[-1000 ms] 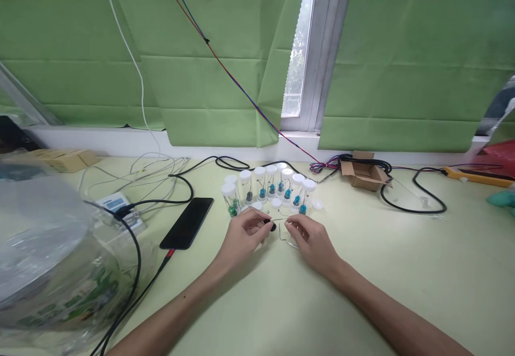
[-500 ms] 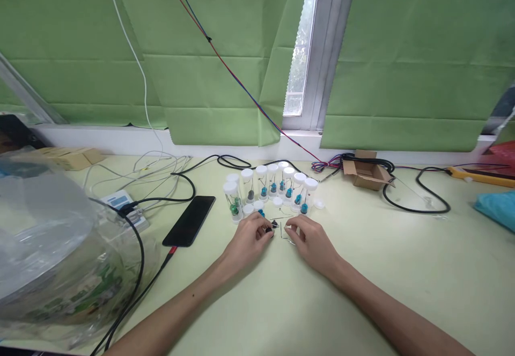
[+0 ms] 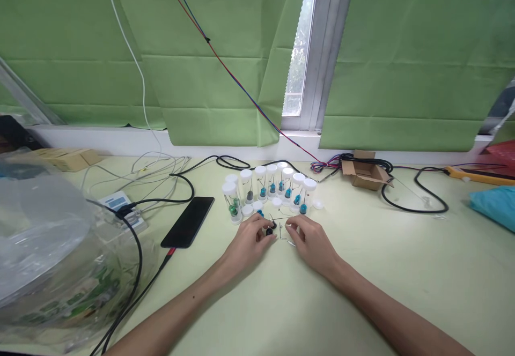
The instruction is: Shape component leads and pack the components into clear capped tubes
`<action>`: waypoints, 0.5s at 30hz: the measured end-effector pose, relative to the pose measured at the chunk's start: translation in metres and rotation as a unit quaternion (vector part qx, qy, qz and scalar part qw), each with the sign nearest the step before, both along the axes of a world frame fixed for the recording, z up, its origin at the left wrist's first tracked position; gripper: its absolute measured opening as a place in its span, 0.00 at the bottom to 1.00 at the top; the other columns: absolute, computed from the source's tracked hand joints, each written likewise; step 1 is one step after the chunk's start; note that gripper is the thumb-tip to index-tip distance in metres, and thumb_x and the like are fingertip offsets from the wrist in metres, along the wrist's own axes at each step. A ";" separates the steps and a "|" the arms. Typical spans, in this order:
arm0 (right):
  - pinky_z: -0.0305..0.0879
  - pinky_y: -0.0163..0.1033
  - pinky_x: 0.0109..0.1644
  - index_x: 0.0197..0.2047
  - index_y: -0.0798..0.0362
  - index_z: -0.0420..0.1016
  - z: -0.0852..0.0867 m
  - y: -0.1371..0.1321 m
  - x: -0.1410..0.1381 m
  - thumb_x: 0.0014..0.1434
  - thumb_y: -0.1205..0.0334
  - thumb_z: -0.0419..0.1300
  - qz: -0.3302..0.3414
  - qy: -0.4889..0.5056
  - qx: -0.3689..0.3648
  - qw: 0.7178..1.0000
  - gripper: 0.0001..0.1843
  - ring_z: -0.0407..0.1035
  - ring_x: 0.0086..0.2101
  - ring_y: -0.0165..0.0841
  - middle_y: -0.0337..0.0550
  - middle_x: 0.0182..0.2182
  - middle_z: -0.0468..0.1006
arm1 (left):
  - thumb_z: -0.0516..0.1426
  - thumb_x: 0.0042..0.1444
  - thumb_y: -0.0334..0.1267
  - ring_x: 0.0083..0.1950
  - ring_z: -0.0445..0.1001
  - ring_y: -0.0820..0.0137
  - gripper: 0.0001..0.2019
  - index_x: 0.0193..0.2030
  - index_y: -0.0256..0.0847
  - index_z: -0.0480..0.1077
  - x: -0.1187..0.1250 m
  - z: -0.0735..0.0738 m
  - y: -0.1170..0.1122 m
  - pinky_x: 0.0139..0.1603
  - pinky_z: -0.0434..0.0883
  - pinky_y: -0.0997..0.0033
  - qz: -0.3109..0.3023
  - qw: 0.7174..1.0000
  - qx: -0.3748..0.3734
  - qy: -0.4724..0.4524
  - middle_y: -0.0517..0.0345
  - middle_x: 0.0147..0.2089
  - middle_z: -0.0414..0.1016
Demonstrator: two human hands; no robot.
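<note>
My left hand (image 3: 251, 238) is closed, its thumb and fingers around a small black part (image 3: 269, 231) with thin wire leads pointing up. Another small black part (image 3: 274, 224) lies just to the right of it. My right hand (image 3: 309, 238) is closed in a pinch; whatever its fingertips hold is too small to make out. Thin metal pieces (image 3: 292, 243) lie by its fingertips. Behind the hands, several clear tubes with white caps (image 3: 245, 173) stand in an arc, holding blue, green or dark parts with leads. Loose white caps (image 3: 277, 201) lie before them.
A black phone (image 3: 188, 222) with a cable lies at left, beside a white device (image 3: 120, 206) and a large clear plastic bag (image 3: 60, 270). An open cardboard box (image 3: 364, 176) and black cables (image 3: 432, 210) are at the back right. A blue bag (image 3: 494, 206) lies far right.
The black part at my left fingers now shows more fully, with its leads upright. My right hand has barely moved. The view has shifted slightly.
</note>
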State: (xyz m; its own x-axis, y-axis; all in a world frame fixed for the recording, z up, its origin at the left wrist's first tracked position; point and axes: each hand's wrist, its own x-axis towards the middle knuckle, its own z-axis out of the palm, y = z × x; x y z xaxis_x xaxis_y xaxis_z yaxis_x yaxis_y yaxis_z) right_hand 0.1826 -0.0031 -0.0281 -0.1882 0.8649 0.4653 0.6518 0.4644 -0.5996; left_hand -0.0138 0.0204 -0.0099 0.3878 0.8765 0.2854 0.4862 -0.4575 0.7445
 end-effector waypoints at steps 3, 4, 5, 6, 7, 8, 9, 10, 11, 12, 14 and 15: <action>0.63 0.37 0.34 0.40 0.53 0.72 -0.001 0.000 -0.001 0.67 0.65 0.51 -0.002 0.026 0.007 1.000 0.09 0.69 0.30 0.34 0.44 0.35 0.77 | 0.62 0.53 0.40 0.28 0.68 0.69 0.12 0.44 0.41 0.77 -0.003 0.004 0.002 0.31 0.65 0.69 0.009 0.999 -0.002 0.041 0.54 0.39 0.71; 0.63 0.37 0.34 0.41 0.53 0.72 -0.001 0.000 -0.001 0.67 0.64 0.51 -0.002 0.036 0.010 0.999 0.09 0.69 0.31 0.34 0.44 0.36 0.77 | 0.62 0.53 0.40 0.29 0.68 0.70 0.12 0.44 0.41 0.76 -0.004 0.006 0.003 0.31 0.65 0.70 0.012 0.998 -0.003 0.060 0.55 0.40 0.71; 0.63 0.37 0.35 0.42 0.53 0.72 -0.001 0.000 -0.001 0.68 0.64 0.50 -0.001 0.047 0.013 0.999 0.10 0.69 0.31 0.34 0.44 0.36 0.77 | 0.62 0.53 0.40 0.29 0.68 0.70 0.13 0.45 0.41 0.76 -0.005 0.008 0.004 0.32 0.65 0.69 0.017 0.997 0.002 0.076 0.56 0.40 0.71; 0.63 0.37 0.35 0.42 0.53 0.72 -0.002 0.000 -0.001 0.68 0.63 0.50 0.002 0.055 0.015 0.998 0.10 0.70 0.32 0.34 0.44 0.36 0.77 | 0.61 0.53 0.40 0.30 0.69 0.70 0.13 0.45 0.42 0.76 -0.007 0.009 0.005 0.33 0.65 0.69 0.020 0.996 0.006 0.092 0.56 0.39 0.71; 0.64 0.37 0.35 0.43 0.53 0.73 -0.002 0.000 -0.002 0.68 0.63 0.49 0.005 0.063 0.017 0.998 0.11 0.70 0.32 0.34 0.44 0.36 0.77 | 0.61 0.53 0.41 0.31 0.69 0.69 0.13 0.45 0.41 0.76 -0.008 0.011 0.005 0.34 0.66 0.69 0.025 0.994 0.008 0.102 0.56 0.38 0.71; 0.64 0.37 0.36 0.44 0.53 0.73 -0.002 -0.001 -0.002 0.68 0.63 0.49 0.010 0.069 0.018 0.997 0.11 0.70 0.32 0.34 0.44 0.36 0.78 | 0.62 0.53 0.41 0.31 0.69 0.68 0.12 0.44 0.41 0.76 -0.008 0.012 0.006 0.34 0.66 0.69 0.026 0.993 0.010 0.113 0.56 0.38 0.71; 0.65 0.37 0.37 0.46 0.53 0.73 -0.001 -0.001 -0.002 0.69 0.62 0.49 0.015 0.075 0.020 0.997 0.12 0.71 0.33 0.34 0.45 0.37 0.78 | 0.61 0.53 0.41 0.32 0.69 0.68 0.12 0.43 0.41 0.76 -0.009 0.012 0.006 0.35 0.66 0.68 0.026 0.992 0.009 0.122 0.56 0.37 0.71; 0.65 0.37 0.37 0.48 0.54 0.72 -0.001 -0.002 -0.003 0.69 0.62 0.49 0.020 0.079 0.021 0.996 0.12 0.71 0.33 0.34 0.45 0.37 0.78 | 0.61 0.53 0.41 0.32 0.69 0.67 0.11 0.42 0.40 0.76 -0.008 0.012 0.006 0.35 0.66 0.68 0.025 0.991 0.008 0.130 0.56 0.37 0.71; 0.66 0.38 0.38 0.50 0.54 0.72 -0.001 -0.002 -0.003 0.69 0.62 0.49 0.025 0.082 0.021 0.996 0.13 0.71 0.33 0.34 0.46 0.38 0.78 | 0.61 0.54 0.40 0.33 0.69 0.67 0.10 0.41 0.40 0.76 -0.008 0.011 0.006 0.35 0.66 0.68 0.022 0.991 0.005 0.135 0.56 0.36 0.71; 0.66 0.38 0.38 0.52 0.54 0.71 0.000 -0.002 -0.003 0.69 0.61 0.50 0.029 0.083 0.020 0.996 0.14 0.71 0.33 0.34 0.46 0.38 0.78 | 0.60 0.54 0.40 0.33 0.69 0.67 0.10 0.41 0.39 0.76 -0.007 0.010 0.006 0.35 0.65 0.68 0.019 0.990 0.004 0.139 0.56 0.36 0.71; 0.67 0.39 0.38 0.55 0.54 0.70 0.000 -0.003 -0.004 0.69 0.60 0.49 0.037 0.084 0.016 0.996 0.16 0.71 0.32 0.34 0.46 0.38 0.78 | 0.58 0.56 0.38 0.33 0.69 0.67 0.09 0.41 0.39 0.76 -0.005 0.008 0.005 0.35 0.65 0.68 0.011 0.990 0.005 0.140 0.56 0.35 0.70; 0.67 0.39 0.38 0.56 0.54 0.69 0.001 -0.004 -0.004 0.69 0.60 0.49 0.040 0.085 0.014 0.995 0.16 0.71 0.33 0.34 0.46 0.38 0.78 | 0.57 0.57 0.38 0.33 0.69 0.67 0.08 0.41 0.39 0.75 -0.004 0.007 0.004 0.35 0.65 0.69 0.006 0.990 0.007 0.140 0.56 0.35 0.70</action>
